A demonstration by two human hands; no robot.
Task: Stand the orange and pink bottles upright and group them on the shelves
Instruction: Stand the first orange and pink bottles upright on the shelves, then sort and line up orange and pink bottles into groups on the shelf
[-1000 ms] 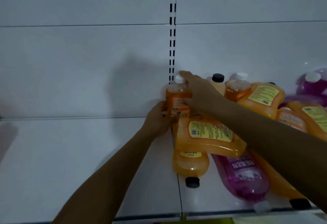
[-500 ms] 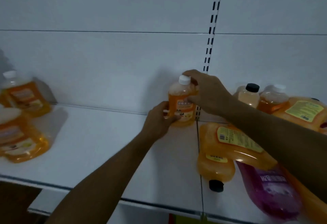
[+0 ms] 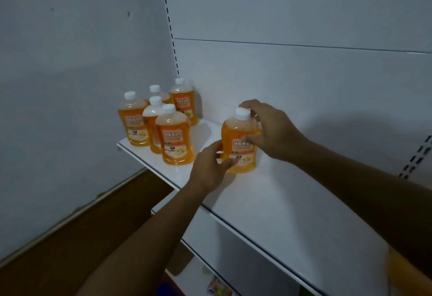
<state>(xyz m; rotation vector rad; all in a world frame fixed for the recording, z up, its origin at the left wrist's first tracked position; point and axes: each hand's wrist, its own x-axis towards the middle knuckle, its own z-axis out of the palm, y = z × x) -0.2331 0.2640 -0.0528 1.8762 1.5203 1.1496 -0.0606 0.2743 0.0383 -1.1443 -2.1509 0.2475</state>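
White back wall (image 3: 292, 15) is rising behind a white shelf (image 3: 268, 202), which is running from the left end toward the lower right; a slotted upright (image 3: 170, 27) is climbing the wall above the shelf's left end. Below the shelf, a lower shelf (image 3: 210, 249) is showing, with small items on it too blurred to tell. Left of the shelf, a brown floor (image 3: 70, 237) is showing.

Two bare forearms are reaching in from the lower edge toward the shelf. The right hand (image 3: 273, 132) is curling around the upper part of an orange bottle (image 3: 238, 146), fingers over the shoulder beside its white cap (image 3: 243, 113) and thumb pressing the front above the label. The left hand (image 3: 210, 167) is pinching the lower left edge of the same bottle between thumb and fingertips. The bottle is standing upright near the back of the shelf, label facing forward; whether its base is resting fully on the shelf cannot be told.

At the shelf's left end, well apart from the held bottle, a group (image 3: 159, 122) of five orange bottles with white caps is standing upright, packed close together, the front one (image 3: 175, 139) nearest the held bottle.
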